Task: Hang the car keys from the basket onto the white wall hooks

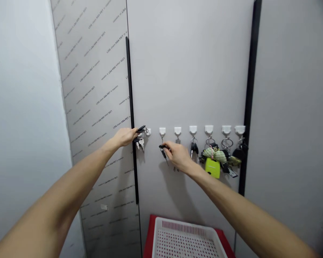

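Note:
My left hand (126,137) is closed on a bunch of keys (141,143) at the left end of a row of white wall hooks. Its black fob (141,129) and ring stick out beside the leftmost visible hook (148,132). My right hand (179,156) pinches a black-headed key (164,153) that hangs below the second hook (162,131). Behind that hand, keys hang from the third hook (178,131), partly hidden. Further right hang black keys (194,147), a bright green tag (212,167) and a pale green woven charm (214,154).
The hooks are fixed on a light grey cabinet door (188,71) between black vertical handle strips (130,82). A white perforated basket (157,234) sits below on something red (148,233). Printed film covers the panel (97,79) at left.

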`<action>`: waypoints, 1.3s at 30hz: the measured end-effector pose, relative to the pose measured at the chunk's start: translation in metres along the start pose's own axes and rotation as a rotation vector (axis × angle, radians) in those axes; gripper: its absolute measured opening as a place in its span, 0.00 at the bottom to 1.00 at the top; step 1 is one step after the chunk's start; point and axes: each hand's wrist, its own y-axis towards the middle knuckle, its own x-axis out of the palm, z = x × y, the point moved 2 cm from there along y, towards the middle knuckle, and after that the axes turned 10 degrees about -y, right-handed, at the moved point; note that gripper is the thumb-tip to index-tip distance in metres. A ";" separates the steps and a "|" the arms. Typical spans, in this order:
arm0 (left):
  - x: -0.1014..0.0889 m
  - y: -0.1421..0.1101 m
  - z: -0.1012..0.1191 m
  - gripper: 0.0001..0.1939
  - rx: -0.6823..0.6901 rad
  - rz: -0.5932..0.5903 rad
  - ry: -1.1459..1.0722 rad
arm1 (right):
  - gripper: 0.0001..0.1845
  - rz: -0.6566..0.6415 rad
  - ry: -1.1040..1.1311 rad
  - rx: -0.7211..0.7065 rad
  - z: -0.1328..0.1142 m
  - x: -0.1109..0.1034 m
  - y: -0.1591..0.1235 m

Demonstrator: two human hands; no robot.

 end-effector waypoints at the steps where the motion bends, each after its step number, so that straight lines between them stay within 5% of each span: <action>1: 0.002 -0.001 0.000 0.21 0.012 0.012 0.005 | 0.12 -0.023 0.028 -0.004 0.001 0.004 -0.007; 4: 0.005 -0.002 -0.001 0.21 0.047 0.029 -0.013 | 0.12 -0.130 0.111 -0.011 0.003 0.018 -0.028; 12: 0.006 0.009 -0.001 0.23 -0.010 -0.133 -0.262 | 0.15 -0.757 0.102 -0.031 0.006 0.077 -0.130; 15: 0.008 0.006 -0.001 0.23 -0.045 -0.135 -0.271 | 0.15 -0.872 0.080 -0.022 0.010 0.096 -0.170; 18: 0.010 0.000 0.000 0.24 -0.109 -0.105 -0.227 | 0.14 -0.961 0.098 -0.043 0.007 0.098 -0.173; 20: 0.010 -0.003 0.003 0.24 -0.139 -0.085 -0.197 | 0.13 -0.890 0.206 -0.067 -0.003 0.085 -0.142; 26: 0.012 -0.008 0.006 0.24 -0.185 -0.001 -0.238 | 0.20 -0.104 0.509 0.165 -0.039 0.023 0.025; 28: 0.017 -0.008 0.003 0.24 -0.213 0.041 -0.321 | 0.22 -0.081 0.485 0.244 -0.048 0.019 0.060; 32: 0.029 -0.009 -0.006 0.24 -0.293 0.206 -0.507 | 0.22 -0.101 0.331 0.225 -0.052 0.031 0.076; 39: 0.032 -0.008 -0.010 0.20 -0.318 0.443 -0.723 | 0.22 0.112 0.300 0.193 -0.052 0.057 0.040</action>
